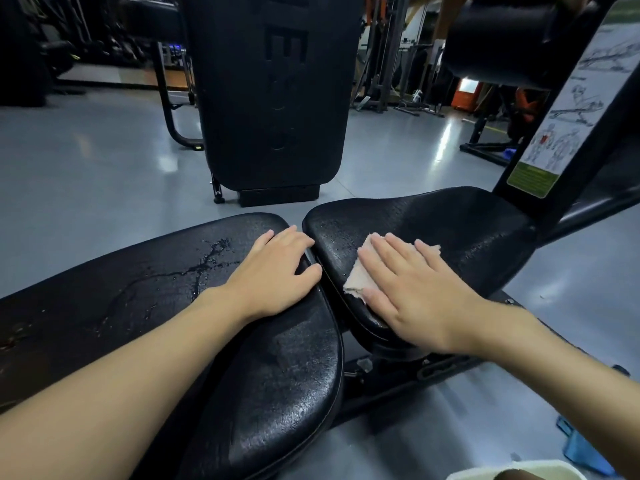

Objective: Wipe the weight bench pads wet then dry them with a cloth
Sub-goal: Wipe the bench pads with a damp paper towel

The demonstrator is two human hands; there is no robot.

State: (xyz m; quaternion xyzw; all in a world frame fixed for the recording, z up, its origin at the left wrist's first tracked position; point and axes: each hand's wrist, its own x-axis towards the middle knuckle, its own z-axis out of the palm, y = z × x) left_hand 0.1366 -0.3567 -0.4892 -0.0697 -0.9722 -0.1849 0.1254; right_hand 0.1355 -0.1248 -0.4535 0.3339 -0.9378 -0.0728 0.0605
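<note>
Two black bench pads meet in the middle of the head view. The long back pad [145, 299] on the left carries streaks and beads of water. The seat pad [460, 223] on the right is speckled with droplets. My left hand [273, 271] rests flat on the back pad's end, fingers spread at the gap between the pads. My right hand [412, 289] presses a small beige cloth [358, 275] flat against the near left part of the seat pad, fingers straight. Most of the cloth is hidden under my palm.
An upright black machine pad [273, 95] stands just beyond the bench. A black frame post with an exercise chart [568, 98] rises at the right. A white container rim [526, 469] and a blue object [581, 448] sit at the bottom right on the grey floor [86, 168].
</note>
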